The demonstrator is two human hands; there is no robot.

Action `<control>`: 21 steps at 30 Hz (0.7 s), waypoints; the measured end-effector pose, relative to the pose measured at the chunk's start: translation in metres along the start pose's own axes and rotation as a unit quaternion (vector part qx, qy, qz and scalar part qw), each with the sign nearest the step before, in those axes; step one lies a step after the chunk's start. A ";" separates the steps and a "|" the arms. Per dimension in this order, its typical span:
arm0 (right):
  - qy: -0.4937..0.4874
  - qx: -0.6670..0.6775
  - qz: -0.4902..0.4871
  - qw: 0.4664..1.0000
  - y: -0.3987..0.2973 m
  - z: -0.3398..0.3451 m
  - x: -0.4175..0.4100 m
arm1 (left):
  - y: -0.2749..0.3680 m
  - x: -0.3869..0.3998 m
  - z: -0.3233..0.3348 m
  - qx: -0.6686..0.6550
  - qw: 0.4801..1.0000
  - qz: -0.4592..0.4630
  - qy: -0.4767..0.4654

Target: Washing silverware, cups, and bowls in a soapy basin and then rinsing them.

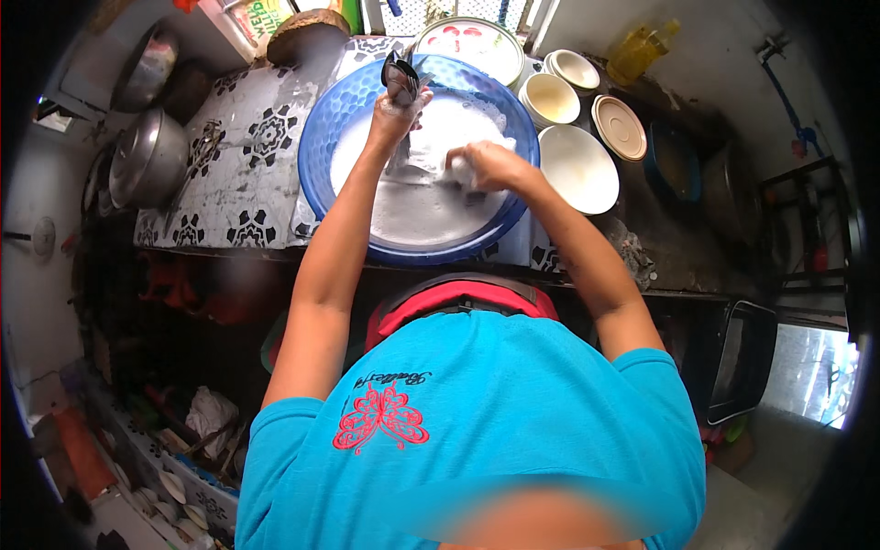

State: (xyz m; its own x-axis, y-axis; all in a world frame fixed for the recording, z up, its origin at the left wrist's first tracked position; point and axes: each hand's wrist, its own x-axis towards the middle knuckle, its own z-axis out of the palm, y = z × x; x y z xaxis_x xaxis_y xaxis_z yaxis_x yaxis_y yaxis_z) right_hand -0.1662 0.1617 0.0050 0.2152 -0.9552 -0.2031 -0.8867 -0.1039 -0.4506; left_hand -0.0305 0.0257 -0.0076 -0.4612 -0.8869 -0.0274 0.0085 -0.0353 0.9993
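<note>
A wide blue plastic basin (323,110) stands on the counter in front of me, with white soapy water (433,213) in it. Over its far left part, my left hand (400,117) grips a bundle of metal spoons and forks (400,75), their heads pointing up and away. Suds cling to that hand, and the handles reach down towards the foam. My right hand (489,166) is low over the right side of the water. Its fingers curl around a whitish, sudsy thing (462,170), whose kind I cannot make out.
Right of the basin are a large white bowl (579,168), stacked smaller bowls (550,100), a beige lid (619,127) and a bottle of yellow liquid (643,51). A floral tray (474,48) leans behind it. Metal pots (149,158) stand left on the patterned counter covering (265,137).
</note>
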 end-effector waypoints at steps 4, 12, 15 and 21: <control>0.044 0.105 -0.045 0.992 -0.011 -0.057 0.000 | 0.003 -0.008 -0.003 0.038 0.994 0.013 -0.098; 0.061 0.263 -0.028 0.962 0.002 -0.102 0.013 | 0.020 -0.003 -0.014 -0.154 0.930 -0.146 -0.299; 0.079 0.327 -0.042 0.941 0.010 -0.110 0.014 | 0.026 -0.007 -0.010 -0.195 0.916 -0.169 -0.307; 0.164 0.276 -0.094 0.942 0.011 -0.106 0.021 | 0.027 -0.006 -0.011 -0.104 0.952 -0.102 -0.270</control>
State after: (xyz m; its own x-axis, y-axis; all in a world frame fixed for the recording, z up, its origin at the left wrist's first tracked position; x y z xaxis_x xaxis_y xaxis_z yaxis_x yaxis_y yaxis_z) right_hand -0.2149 0.1112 0.0875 0.1287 -0.9781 0.1638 -0.4780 -0.2059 -0.8539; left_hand -0.0175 0.0248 0.0190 -0.8602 -0.4881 -0.1475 0.0201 -0.3214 0.9467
